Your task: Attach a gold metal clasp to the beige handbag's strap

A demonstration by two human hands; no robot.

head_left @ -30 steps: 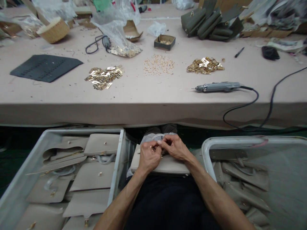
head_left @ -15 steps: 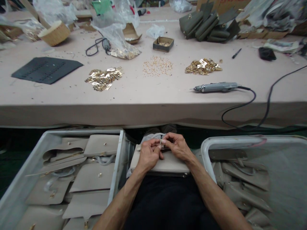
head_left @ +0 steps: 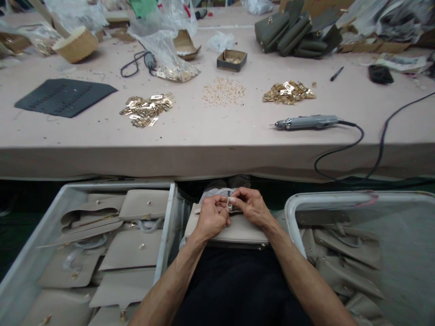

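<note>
A beige handbag (head_left: 234, 232) lies across my lap, below the table's front edge. My left hand (head_left: 211, 218) and my right hand (head_left: 250, 207) meet over its top edge. Together their fingertips pinch a small gold metal fitting (head_left: 230, 205) at the bag's top. Both hands have their fingers closed around that fitting and the bag edge. A pale plastic wrap shows just behind the hands.
Left crate (head_left: 166, 226) holds several beige bag flaps; right bin (head_left: 295, 203) holds more bag pieces. On the pink table (head_left: 204, 131): an electric screwdriver (head_left: 307, 122) with cable, two heaps of gold fittings (head_left: 147, 109) (head_left: 288, 92), loose screws (head_left: 224, 91), a small box (head_left: 232, 59), green bags (head_left: 295, 31).
The hands stay together on the bag's top edge; the fingers have shifted slightly, and the small gold fitting now shows between the fingertips.
</note>
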